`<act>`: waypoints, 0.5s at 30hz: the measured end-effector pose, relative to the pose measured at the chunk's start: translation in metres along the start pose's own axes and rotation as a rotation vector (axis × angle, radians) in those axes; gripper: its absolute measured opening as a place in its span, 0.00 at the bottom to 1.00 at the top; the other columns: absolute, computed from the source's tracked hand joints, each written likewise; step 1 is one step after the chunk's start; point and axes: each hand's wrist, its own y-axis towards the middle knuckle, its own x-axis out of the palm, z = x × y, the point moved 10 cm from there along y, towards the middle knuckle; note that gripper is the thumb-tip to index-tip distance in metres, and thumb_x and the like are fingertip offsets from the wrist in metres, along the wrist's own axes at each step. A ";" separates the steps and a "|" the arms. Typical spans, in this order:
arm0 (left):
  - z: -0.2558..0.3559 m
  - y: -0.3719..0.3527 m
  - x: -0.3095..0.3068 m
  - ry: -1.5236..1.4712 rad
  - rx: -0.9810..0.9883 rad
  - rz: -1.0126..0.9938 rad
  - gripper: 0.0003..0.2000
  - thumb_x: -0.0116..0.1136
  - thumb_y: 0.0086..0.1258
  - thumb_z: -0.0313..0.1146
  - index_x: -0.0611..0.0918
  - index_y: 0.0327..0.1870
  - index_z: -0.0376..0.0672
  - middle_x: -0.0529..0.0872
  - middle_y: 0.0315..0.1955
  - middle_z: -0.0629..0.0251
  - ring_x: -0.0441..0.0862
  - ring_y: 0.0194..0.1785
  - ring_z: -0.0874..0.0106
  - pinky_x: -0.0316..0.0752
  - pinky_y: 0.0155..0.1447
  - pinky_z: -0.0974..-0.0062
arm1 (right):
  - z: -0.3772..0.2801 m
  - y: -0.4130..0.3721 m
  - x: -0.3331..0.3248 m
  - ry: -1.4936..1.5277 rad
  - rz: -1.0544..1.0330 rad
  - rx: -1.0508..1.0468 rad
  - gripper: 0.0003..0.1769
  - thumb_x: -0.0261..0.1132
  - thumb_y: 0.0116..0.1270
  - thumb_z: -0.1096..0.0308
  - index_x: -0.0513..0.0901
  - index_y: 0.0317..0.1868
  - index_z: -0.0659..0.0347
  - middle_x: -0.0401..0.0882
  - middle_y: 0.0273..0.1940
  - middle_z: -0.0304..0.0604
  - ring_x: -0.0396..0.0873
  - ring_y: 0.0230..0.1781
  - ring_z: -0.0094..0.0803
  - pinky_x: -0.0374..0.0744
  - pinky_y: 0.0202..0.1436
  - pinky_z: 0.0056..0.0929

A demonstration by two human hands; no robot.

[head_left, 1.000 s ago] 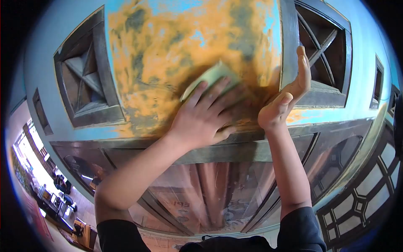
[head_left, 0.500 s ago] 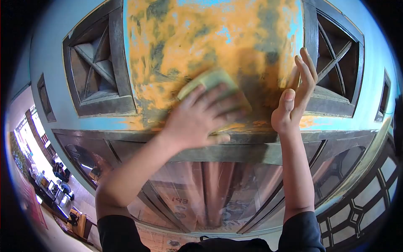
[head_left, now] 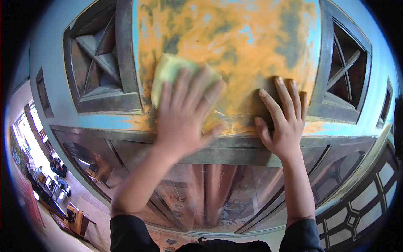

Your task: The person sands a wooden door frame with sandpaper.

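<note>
My left hand (head_left: 182, 111), blurred by motion, presses a pale yellow-green sheet of what looks like sandpaper (head_left: 161, 82) flat against the wall panel (head_left: 226, 46). Its fingers lie over the sheet, and the face against the wall is hidden. The panel is patchy orange, grey and blue. At the panel's lower right, my right hand (head_left: 285, 122) holds nothing; its fingers are spread and appear to rest on the surface.
Dark wooden lattice vents flank the panel, one on the left (head_left: 98, 56) and one on the right (head_left: 346, 67). Below runs a dark wooden beam (head_left: 235, 151) above glass panes (head_left: 226, 193). A bright doorway (head_left: 35, 134) and a wooden chair (head_left: 77, 220) appear at lower left.
My left hand has slid the sheet left across the panel. My right hand has turned from edge-on, off the surface, to palm toward the wall with fingers spread. The view has shifted slightly.
</note>
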 end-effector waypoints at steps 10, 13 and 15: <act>-0.027 -0.053 0.011 -0.067 -0.126 -0.075 0.44 0.46 0.73 0.72 0.64 0.82 0.51 0.55 0.84 0.52 0.45 0.85 0.40 0.35 0.80 0.30 | -0.008 -0.063 0.019 0.081 -0.044 0.246 0.32 0.65 0.70 0.51 0.77 0.73 0.46 0.59 0.81 0.54 0.48 0.85 0.58 0.38 0.84 0.62; -0.074 -0.045 -0.011 -0.058 -0.170 0.068 0.45 0.46 0.73 0.71 0.63 0.82 0.45 0.54 0.83 0.47 0.44 0.84 0.37 0.34 0.80 0.30 | -0.010 -0.064 0.022 0.089 -0.047 0.273 0.33 0.63 0.72 0.49 0.75 0.75 0.48 0.57 0.82 0.57 0.46 0.85 0.60 0.37 0.84 0.63; -0.055 -0.076 0.009 -0.100 -0.211 -0.036 0.45 0.46 0.74 0.71 0.64 0.82 0.45 0.55 0.83 0.45 0.43 0.85 0.37 0.32 0.80 0.30 | -0.010 -0.072 0.025 0.096 -0.061 0.289 0.33 0.62 0.73 0.47 0.74 0.75 0.49 0.55 0.82 0.58 0.43 0.85 0.62 0.35 0.83 0.66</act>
